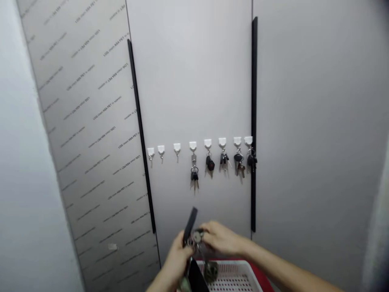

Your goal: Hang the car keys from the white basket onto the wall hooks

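My left hand (pixel 178 256) is closed around a black strap (pixel 191 225), whose upper end sticks up above the fingers and whose wide lower part (pixel 196 275) hangs down. Against it, my right hand (pixel 219 238) pinches a bunch of keys (pixel 197 236) on a metal ring. The two hands nearly meet in front of the cabinet. Below them dangles a dark greenish item (pixel 210 271), too blurred to name. Under both hands is a white perforated plastic basket (pixel 247 269).
White adhesive hooks (pixel 177 147) run in a row across the grey cabinet door (pixel 194 81). Key bunches (pixel 194 176) hang from several hooks toward the right. Long black handles (pixel 254 121) edge the doors. Something red (pixel 263 280) lies beneath the basket. A pale wall (pixel 27 162) stands at left.
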Motion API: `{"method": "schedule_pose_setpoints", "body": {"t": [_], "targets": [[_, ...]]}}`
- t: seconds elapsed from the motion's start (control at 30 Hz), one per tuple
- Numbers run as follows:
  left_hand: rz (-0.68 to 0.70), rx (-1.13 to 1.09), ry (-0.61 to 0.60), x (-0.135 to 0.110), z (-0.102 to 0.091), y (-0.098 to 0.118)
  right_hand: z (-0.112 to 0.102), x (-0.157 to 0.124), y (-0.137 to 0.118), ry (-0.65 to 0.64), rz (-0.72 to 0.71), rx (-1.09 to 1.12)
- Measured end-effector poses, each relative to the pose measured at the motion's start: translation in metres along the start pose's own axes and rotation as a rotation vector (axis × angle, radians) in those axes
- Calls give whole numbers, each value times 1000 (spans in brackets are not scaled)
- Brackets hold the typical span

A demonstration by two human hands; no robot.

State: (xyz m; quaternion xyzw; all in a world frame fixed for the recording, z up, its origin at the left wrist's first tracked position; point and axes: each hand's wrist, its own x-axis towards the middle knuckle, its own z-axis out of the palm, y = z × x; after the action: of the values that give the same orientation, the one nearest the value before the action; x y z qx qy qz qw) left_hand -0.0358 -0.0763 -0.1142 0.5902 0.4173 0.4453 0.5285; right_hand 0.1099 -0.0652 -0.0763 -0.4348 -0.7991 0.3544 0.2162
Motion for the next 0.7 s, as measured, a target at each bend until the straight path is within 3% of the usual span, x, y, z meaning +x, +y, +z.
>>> {"method": "schedule_pose_setpoints", "body": {"t": [0.07, 0.13, 0.17, 0.2, 0.3, 0.4, 0.57, 0.7], "targets": [[-80, 68, -104, -1, 11, -24, 9, -14, 22, -53, 45, -68], [-159, 191, -206, 9, 14, -17, 1, -18, 31, 4, 24, -112], [-169, 243, -230, 20, 15, -4, -9, -17, 31, 114, 0, -120], [-104, 280, -138, 33, 15, 14, -22, -12, 27, 268, -32, -119], [262, 473, 408, 81, 23, 70, -67, 13, 6, 823, -89, -164], [266, 617, 589, 119, 39, 97, -92, 43, -12, 1092, -121, -279], [247, 570, 542, 134, 46, 100, -94, 67, -14, 1233, -28, -161], [380, 344, 470, 130, 29, 136, -112, 61, -24, 1233, -147, 77]]}}
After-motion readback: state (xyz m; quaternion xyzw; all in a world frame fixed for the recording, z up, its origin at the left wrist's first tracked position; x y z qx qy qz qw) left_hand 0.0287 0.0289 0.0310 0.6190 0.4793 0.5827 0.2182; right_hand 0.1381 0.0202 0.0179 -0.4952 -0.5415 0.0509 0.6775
